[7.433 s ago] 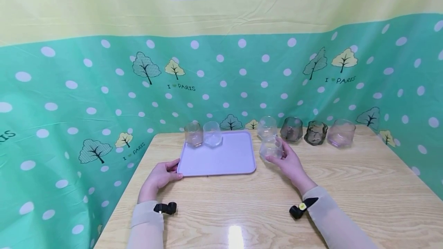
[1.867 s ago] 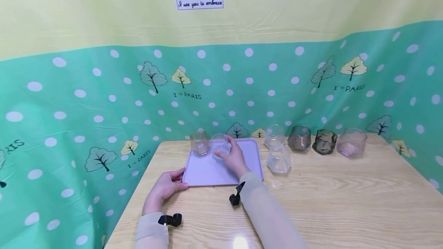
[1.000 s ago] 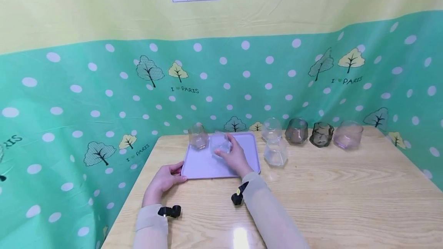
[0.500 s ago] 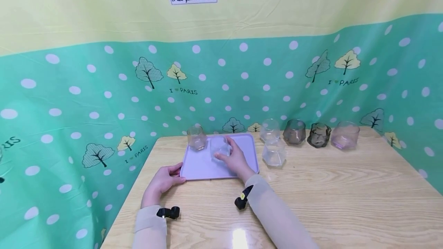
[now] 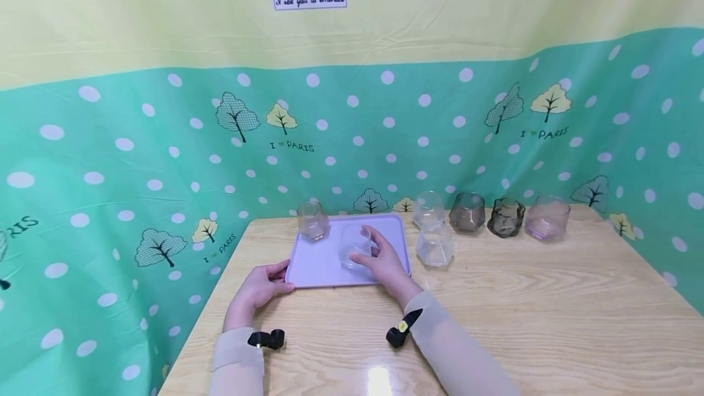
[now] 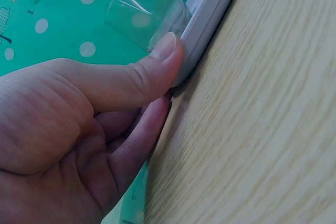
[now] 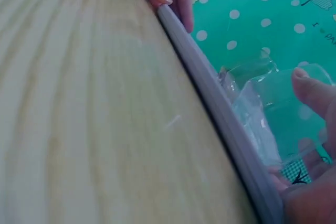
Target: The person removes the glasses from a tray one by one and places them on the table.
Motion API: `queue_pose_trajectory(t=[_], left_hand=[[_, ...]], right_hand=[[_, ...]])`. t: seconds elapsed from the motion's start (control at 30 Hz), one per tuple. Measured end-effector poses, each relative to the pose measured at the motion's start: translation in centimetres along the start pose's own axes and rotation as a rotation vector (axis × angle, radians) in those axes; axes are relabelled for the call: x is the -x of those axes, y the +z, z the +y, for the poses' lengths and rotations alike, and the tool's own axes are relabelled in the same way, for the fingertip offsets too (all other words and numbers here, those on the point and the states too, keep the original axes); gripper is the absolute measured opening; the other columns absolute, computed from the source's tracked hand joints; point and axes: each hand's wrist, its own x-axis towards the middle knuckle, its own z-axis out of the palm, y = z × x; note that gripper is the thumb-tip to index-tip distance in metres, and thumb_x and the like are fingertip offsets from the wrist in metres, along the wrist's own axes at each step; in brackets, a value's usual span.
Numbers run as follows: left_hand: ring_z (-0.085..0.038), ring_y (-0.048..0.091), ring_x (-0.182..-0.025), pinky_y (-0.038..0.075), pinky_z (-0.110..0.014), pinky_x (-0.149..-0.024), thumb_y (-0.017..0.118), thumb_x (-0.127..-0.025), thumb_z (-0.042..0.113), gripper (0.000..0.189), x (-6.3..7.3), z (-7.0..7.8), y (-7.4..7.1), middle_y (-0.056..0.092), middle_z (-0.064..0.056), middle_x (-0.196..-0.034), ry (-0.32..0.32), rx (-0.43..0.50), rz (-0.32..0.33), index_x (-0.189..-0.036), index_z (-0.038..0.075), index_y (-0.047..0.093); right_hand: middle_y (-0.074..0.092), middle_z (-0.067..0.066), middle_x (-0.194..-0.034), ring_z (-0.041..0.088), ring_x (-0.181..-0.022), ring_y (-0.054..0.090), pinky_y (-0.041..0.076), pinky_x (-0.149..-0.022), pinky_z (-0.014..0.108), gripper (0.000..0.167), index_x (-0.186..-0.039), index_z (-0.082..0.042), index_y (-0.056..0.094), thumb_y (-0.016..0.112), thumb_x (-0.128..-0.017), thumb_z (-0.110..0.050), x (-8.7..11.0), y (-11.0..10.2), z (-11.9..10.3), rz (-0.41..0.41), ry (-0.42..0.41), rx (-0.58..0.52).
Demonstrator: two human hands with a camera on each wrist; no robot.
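Observation:
My right hand (image 5: 386, 266) grips a clear glass (image 5: 351, 250) by its side, thumb and fingers round it, over the front right part of the lilac tray (image 5: 313, 264). In the right wrist view this glass (image 7: 283, 111) stands upright close behind the tray's rim. At the tray's front left corner my left hand (image 5: 257, 291) holds the edge; the left wrist view has its thumb (image 6: 167, 45) against the rim and the other fingers lower down at the tabletop. A faintly amber glass (image 5: 313, 222) occupies the tray's back left corner.
Right of the tray stand two clear glasses, a nearer one (image 5: 435, 247) and a farther one (image 5: 428, 209). Farther right along the back are a grey glass (image 5: 467, 212), a dark wavy glass (image 5: 506, 219) and a pinkish glass (image 5: 547, 220). A patterned curtain (image 5: 352, 139) hangs behind the table.
My right hand let go of the nearer clear glass on the table and took hold of the one on the tray, then brought it toward the front. The left hand stays at the corner.

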Motion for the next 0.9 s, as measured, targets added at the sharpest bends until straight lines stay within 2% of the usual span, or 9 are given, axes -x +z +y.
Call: queue_pose_trajectory(t=[0.27,0.47,0.7,0.9], left_hand=[[-0.044,0.053,-0.142,0.034,-0.063,-0.121,0.089,-0.089,0.023,0.073,-0.1,0.0,-0.4,0.067,-0.019,-0.144,0.020,-0.003,-0.005,-0.154,0.010,0.058],[-0.043,0.055,-0.140,0.036,-0.063,-0.119,0.090,-0.088,0.022,0.073,0.4,-0.4,-0.1,0.068,-0.018,-0.141,0.023,0.001,-0.001,-0.153,0.009,0.059],[-0.041,0.058,-0.137,0.039,-0.062,-0.118,0.089,-0.088,0.018,0.070,0.7,-0.4,0.1,0.069,-0.019,-0.139,0.020,0.034,0.010,-0.151,0.007,0.060],[-0.042,0.057,-0.138,0.039,-0.062,-0.118,0.089,-0.089,0.018,0.070,0.7,-0.1,0.0,0.069,-0.020,-0.140,0.036,0.026,0.012,-0.151,0.006,0.060]], right_hand=[[0.049,0.007,-0.163,0.041,-0.143,0.052,0.052,-0.111,0.044,0.082,-0.164,-0.019,0.045,0.085,-0.093,-0.010,0.7,-0.5,-0.1,-0.051,-0.079,-0.074],[0.052,0.007,-0.161,0.041,-0.141,0.054,0.055,-0.106,0.041,0.084,-0.163,-0.015,0.044,0.087,-0.091,-0.011,2.3,-1.6,-1.5,-0.095,-0.148,-0.080],[0.053,0.004,-0.161,0.036,-0.141,0.055,0.051,-0.111,0.043,0.085,-0.164,-0.019,0.043,0.086,-0.091,-0.010,4.5,-4.8,-3.3,-0.069,-0.197,-0.023],[0.050,0.010,-0.162,0.040,-0.142,0.054,0.054,-0.107,0.032,0.088,-0.166,-0.017,0.039,0.083,-0.091,-0.005,6.2,-9.0,-3.9,-0.077,-0.268,-0.005]])
